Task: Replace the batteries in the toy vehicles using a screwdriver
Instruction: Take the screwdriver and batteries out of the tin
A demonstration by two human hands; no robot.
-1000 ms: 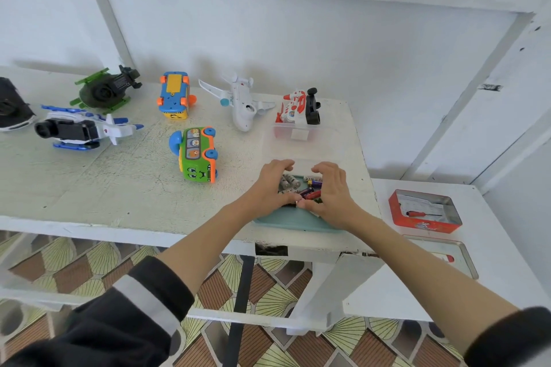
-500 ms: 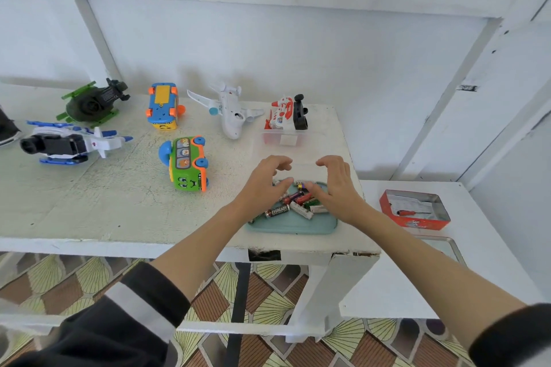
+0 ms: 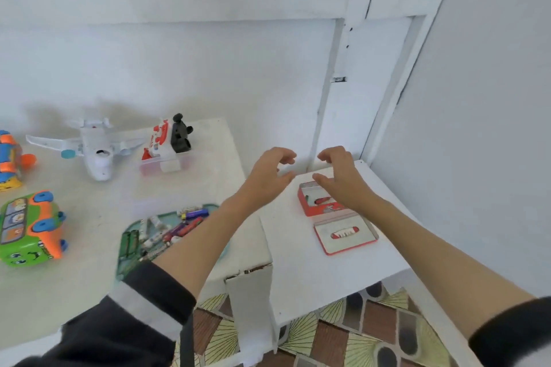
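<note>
At the far left edge of the frame a blue and orange toy car (image 3: 9, 159) is cut off, and below it a green and orange toy bus (image 3: 29, 228) lies on the white surface (image 3: 89, 283). Right of these, toward the back wall, sits a white toy plane (image 3: 92, 147), and next to it a red and white toy vehicle (image 3: 168, 137) rests on top of a small clear box (image 3: 167, 164). Lower, near the middle of the frame, a teal tray (image 3: 126, 259) holds a heap of loose batteries (image 3: 171, 231), partly hidden by the left forearm. The left hand (image 3: 267, 177) hangs in the air above the gap between the two surfaces, fingers curled and spread, grasping nothing. Just right of it the right hand (image 3: 338, 177) hovers over an open red tin (image 3: 319, 202) on the lower white surface (image 3: 328, 271), fingers likewise curled and empty. A red-handled screwdriver (image 3: 322, 199) lies inside the tin. The tin's lid (image 3: 346, 234) lies just in front of it.
</note>
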